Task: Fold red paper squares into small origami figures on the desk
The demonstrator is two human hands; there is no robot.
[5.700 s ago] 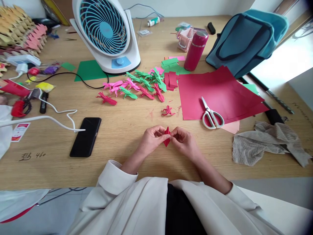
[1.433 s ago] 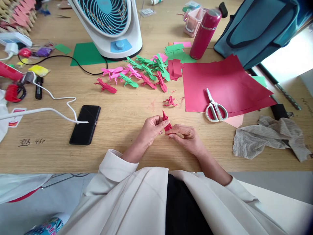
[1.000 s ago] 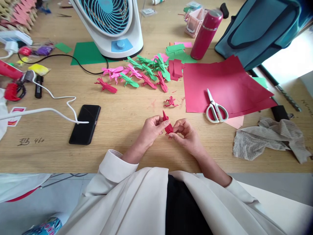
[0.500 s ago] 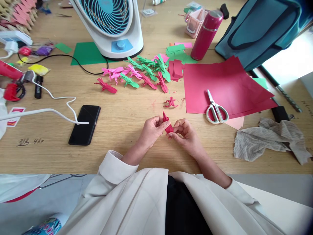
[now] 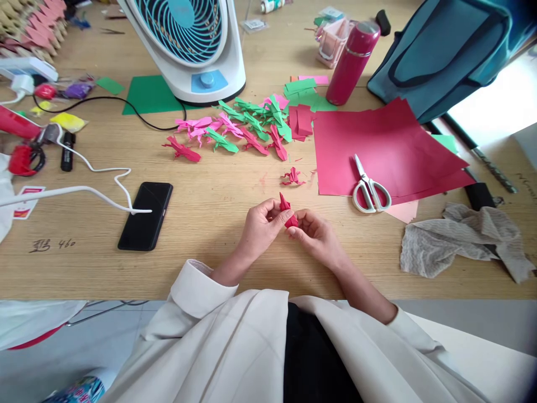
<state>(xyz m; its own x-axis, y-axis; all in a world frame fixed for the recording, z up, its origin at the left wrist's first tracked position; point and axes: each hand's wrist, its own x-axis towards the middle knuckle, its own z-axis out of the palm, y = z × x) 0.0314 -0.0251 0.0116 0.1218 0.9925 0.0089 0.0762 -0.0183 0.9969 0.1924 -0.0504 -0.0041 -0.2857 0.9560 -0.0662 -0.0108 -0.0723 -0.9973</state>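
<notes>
A small red folded-paper figure (image 5: 288, 217) is held between both hands above the table's front part. My left hand (image 5: 263, 225) pinches its upper body, thumb on top. At its lower end, my right hand (image 5: 315, 234) grips with thumb and curled fingers, which partly hide the paper. Just beyond my hands lies a red origami figure with spread legs (image 5: 293, 177), with tiny red scraps beside it. Further back, several green origami figures (image 5: 255, 122), pink ones (image 5: 197, 127) and red ones (image 5: 182, 149) lie in a loose group.
White-handled scissors (image 5: 369, 187) lie partly on large red paper sheets (image 5: 377, 140) at the right. A grey cloth (image 5: 440, 243) is near the right edge. At the left lies a phone (image 5: 146, 215) under a white cable. A fan (image 5: 210, 78), a red flask (image 5: 353, 64) and a blue bag (image 5: 436, 61) stand behind.
My right-hand fingers have shifted slightly and closed in against the paper figure's lower end. My left hand keeps nearly the same pinch. The whole view has moved a little.
</notes>
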